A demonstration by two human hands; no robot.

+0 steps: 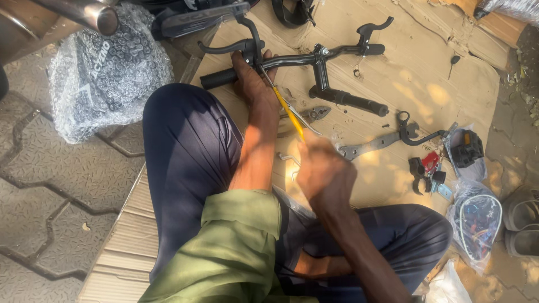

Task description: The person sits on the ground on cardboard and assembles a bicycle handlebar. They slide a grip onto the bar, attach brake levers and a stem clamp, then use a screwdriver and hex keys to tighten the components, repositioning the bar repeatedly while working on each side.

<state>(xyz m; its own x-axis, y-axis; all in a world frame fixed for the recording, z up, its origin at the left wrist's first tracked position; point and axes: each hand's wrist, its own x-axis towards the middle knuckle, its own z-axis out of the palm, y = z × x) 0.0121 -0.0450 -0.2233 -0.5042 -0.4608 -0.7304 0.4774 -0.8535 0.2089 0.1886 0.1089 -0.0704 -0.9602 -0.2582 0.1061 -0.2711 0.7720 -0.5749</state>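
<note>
From the head camera, the left hand (251, 78) wraps around a black bicycle handlebar (297, 58) lying on flattened cardboard (415, 84), the fingers closed over the bar just beside the left rubber grip (218, 78) and under a brake lever (227, 46). The right hand (325, 171) is fisted tight around the yellow handle of a screwdriver (289, 111), whose thin metal shaft runs up and away from that fist to meet the bar right at the left hand's fingers. Beyond the left hand's hold, the bar carries on to its centre clamp and stem (342, 96), then to a second brake lever (373, 31) at the far end. Just beside the screwdriver's shaft lie pliers (311, 115); close to the right fist lies a flat spanner (370, 146). Further off to the right of that fist sit small black and red parts (426, 168) and clear plastic bags (477, 219) of fittings. To the left of both hands, past the person's dark-trousered knee, stands a bubble-wrapped bundle (106, 73) on paving.
</note>
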